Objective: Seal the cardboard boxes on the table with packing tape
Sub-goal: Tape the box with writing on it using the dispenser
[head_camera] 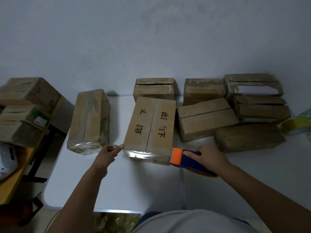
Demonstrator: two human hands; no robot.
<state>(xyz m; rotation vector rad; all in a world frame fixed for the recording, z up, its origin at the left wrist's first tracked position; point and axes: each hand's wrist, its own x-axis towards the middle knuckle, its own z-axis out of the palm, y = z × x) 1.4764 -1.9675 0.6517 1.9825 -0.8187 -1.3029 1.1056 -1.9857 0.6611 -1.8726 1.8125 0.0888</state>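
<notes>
box in hand: lettered box (149, 126) sits mid-table right in front of me, black handwriting on top, centre seam running away from me
tape on it: a shiny clear strip (146, 155) lies across the near end face, corner to corner; the top seam looks bare to me (hard to be sure with clear tape)
left hand: my left hand (107, 154) pinches the tape end between thumb and forefinger at the box's near left corner
right hand: my right hand (208, 158) grips the tape dispenser (188, 159), fingers wrapped over its blue body, orange head touching the near right corner
done so far: taped box (89, 121) to the left is glossy with tape, so I judge it finished
left to do: cut this strip, run the top seam, then the cluster on the right
unsealed: far box (154, 89), angled box (207, 119), torn box (252, 84) and its neighbours show open gaps in their flaps
spare: tape roll (296, 126) at the right edge of the white table (117, 182)
progress: early, roughly one box done of many
</notes>
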